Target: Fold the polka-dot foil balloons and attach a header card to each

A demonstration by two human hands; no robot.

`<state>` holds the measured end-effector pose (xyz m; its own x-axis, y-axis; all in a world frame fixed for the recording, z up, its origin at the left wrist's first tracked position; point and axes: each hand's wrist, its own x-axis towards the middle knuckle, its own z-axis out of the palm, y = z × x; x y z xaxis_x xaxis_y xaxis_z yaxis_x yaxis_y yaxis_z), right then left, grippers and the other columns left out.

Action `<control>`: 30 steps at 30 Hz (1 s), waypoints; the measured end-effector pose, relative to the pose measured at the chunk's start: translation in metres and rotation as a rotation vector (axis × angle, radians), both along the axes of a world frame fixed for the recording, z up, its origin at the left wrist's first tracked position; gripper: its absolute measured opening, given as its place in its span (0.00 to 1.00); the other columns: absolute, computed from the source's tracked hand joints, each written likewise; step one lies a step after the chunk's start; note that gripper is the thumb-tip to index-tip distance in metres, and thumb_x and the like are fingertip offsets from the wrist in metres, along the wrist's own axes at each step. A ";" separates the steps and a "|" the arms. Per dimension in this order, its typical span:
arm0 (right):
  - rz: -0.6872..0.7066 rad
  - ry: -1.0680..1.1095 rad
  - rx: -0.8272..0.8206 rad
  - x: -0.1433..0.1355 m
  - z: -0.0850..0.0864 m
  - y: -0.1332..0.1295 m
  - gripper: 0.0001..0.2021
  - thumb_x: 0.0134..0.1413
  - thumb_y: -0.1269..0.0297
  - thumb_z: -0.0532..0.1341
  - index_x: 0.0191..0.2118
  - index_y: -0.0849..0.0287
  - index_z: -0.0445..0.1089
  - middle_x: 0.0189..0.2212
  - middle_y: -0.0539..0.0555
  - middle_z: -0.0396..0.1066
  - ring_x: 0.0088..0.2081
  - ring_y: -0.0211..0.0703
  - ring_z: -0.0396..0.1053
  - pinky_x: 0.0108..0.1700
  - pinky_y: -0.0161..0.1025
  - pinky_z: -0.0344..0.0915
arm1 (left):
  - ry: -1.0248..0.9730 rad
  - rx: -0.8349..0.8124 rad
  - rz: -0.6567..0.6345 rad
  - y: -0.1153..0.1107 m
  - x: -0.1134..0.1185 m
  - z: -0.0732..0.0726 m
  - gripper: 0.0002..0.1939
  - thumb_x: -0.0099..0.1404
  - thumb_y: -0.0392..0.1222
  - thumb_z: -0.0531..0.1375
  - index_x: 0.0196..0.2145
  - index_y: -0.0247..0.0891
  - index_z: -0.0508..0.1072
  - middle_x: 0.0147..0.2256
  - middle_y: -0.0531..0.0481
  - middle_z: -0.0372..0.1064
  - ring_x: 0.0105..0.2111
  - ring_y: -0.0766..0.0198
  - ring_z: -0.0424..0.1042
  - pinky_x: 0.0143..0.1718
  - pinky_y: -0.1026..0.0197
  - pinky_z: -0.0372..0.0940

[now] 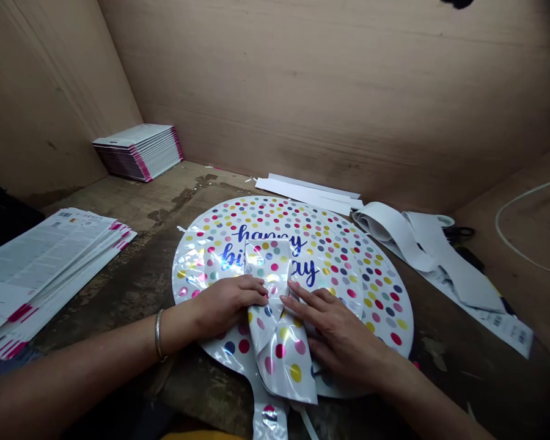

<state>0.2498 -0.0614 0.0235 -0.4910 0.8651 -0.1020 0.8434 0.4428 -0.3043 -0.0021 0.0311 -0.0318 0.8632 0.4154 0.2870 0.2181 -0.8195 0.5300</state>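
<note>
A flat, folded foil balloon (282,351) with coloured dots lies as a narrow strip on top of flat round foil balloons (275,214) printed with "happy birthday" lettering. My left hand (229,302) is at the strip's left edge, its fingers pressed together and closed on the foil. From the right, my right hand (337,327) rests on the strip with its fingers stretched out and somewhat spread, the fingertips touching the foil. The strip covers part of the lettering. A balloon tail (269,418) points toward me below the strip.
Printed white-and-pink card sleeves (50,256) lie in a pile at left. A neat stack of similar packs (140,150) stands in the back left corner. White paper strips (307,190) lie along the back wall. A loose label roll (403,235) trails at right, beside a cable (502,214).
</note>
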 end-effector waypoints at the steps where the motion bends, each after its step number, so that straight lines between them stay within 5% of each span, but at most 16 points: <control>1: 0.005 -0.019 0.018 -0.003 -0.004 -0.001 0.31 0.52 0.71 0.55 0.62 0.45 0.54 0.64 0.48 0.50 0.54 0.51 0.61 0.55 0.51 0.58 | 0.015 0.010 -0.010 0.000 -0.001 0.001 0.18 0.64 0.30 0.52 0.49 0.41 0.69 0.53 0.48 0.65 0.55 0.62 0.62 0.56 0.57 0.58; 7: -0.081 0.037 0.091 -0.016 -0.018 -0.005 0.23 0.58 0.71 0.51 0.58 0.50 0.62 0.58 0.48 0.61 0.45 0.48 0.64 0.50 0.49 0.61 | 0.084 0.192 0.060 -0.016 -0.004 0.014 0.12 0.65 0.34 0.54 0.44 0.40 0.72 0.44 0.45 0.70 0.48 0.56 0.65 0.52 0.52 0.59; 10: -0.180 0.206 0.051 -0.018 -0.017 -0.004 0.20 0.56 0.72 0.52 0.52 0.50 0.69 0.54 0.50 0.67 0.44 0.47 0.65 0.48 0.47 0.63 | 0.027 0.083 0.161 -0.024 -0.004 0.015 0.08 0.65 0.34 0.54 0.40 0.39 0.72 0.38 0.49 0.72 0.43 0.59 0.67 0.48 0.54 0.59; 13: -0.389 0.397 -0.099 -0.021 -0.014 0.003 0.14 0.58 0.66 0.51 0.39 0.54 0.74 0.38 0.53 0.76 0.35 0.45 0.69 0.39 0.42 0.66 | 0.031 -0.038 0.316 -0.029 0.001 0.017 0.06 0.66 0.37 0.53 0.33 0.39 0.70 0.33 0.50 0.70 0.38 0.61 0.67 0.43 0.55 0.59; 16: -0.575 0.468 -0.168 -0.024 -0.012 0.014 0.15 0.60 0.57 0.49 0.32 0.56 0.70 0.27 0.51 0.73 0.28 0.43 0.69 0.29 0.38 0.64 | 0.066 -0.079 0.527 -0.030 0.009 0.017 0.10 0.67 0.40 0.51 0.28 0.38 0.65 0.29 0.50 0.67 0.33 0.59 0.65 0.37 0.56 0.59; 19: -0.689 0.376 -0.067 -0.028 -0.014 0.023 0.13 0.57 0.54 0.52 0.30 0.55 0.65 0.24 0.49 0.70 0.28 0.42 0.68 0.27 0.36 0.61 | 0.058 -0.127 0.665 -0.028 0.016 0.014 0.04 0.66 0.40 0.51 0.33 0.39 0.62 0.30 0.49 0.67 0.33 0.57 0.66 0.35 0.55 0.59; 23: -0.744 0.228 -0.035 -0.031 -0.015 0.032 0.12 0.57 0.55 0.52 0.28 0.54 0.62 0.23 0.49 0.70 0.26 0.41 0.67 0.25 0.36 0.59 | 0.033 -0.173 0.710 -0.022 0.021 0.012 0.07 0.65 0.38 0.52 0.41 0.39 0.58 0.28 0.52 0.68 0.31 0.58 0.68 0.34 0.56 0.60; 30: -0.779 0.112 -0.001 -0.034 -0.017 0.043 0.11 0.58 0.55 0.51 0.32 0.54 0.63 0.24 0.52 0.70 0.23 0.41 0.67 0.21 0.35 0.57 | 0.247 0.032 0.615 -0.016 0.024 0.023 0.07 0.67 0.40 0.50 0.36 0.39 0.67 0.32 0.48 0.68 0.33 0.58 0.68 0.34 0.57 0.61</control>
